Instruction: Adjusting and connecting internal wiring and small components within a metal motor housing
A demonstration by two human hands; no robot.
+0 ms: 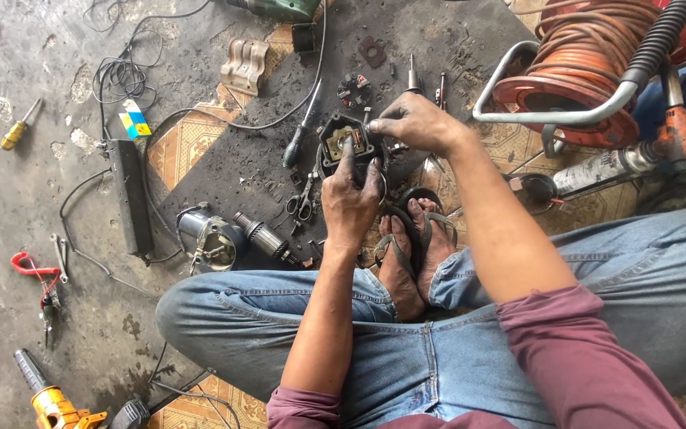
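Left hand (pixel 348 199) fingers clenched around black motor housing (pixel 346 143), thumb pressed into its open face. Right hand (pixel 416 123) fingers pinched on the housing's upper right rim. Housing held just above dark mat (pixel 224 159) on the floor, ahead of crossed feet. Pliers (pixel 302 202) just left; screwdriver (pixel 302 131) beside; armature (pixel 263 236) nearer left knee.

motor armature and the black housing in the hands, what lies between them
In the head view, pliers lie on the dark mat between the armature and the housing.
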